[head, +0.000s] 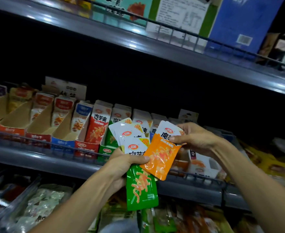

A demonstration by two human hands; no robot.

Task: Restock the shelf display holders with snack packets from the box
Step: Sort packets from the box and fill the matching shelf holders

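**Two hands, one fan of snack packets at the middle shelf**

Several cardboard display holders (42,121) stand in a row on the middle shelf (37,158), behind its wire rail; those far to the left of the packets show bare brown inner walls, while the red-and-white holder (98,125) just left of the packets stands tall with printed sides.

Left hand (123,163) is clamped round the lower part of a fanned bunch of green packets (140,187), thumb lying across their fronts; the white tops of the bunch spread upward in front of the holders.

Overlapping that bunch on its right side is an orange packet (162,155), tilted, its lower corner hanging below the shelf rail. Right hand (197,138) pinches the orange packet near its white top, thumb on the front, fingers behind.

Right of the packets, a white box (204,163) sits on the same shelf. Above everything runs the upper shelf (155,47), carrying a blue carton (244,22).
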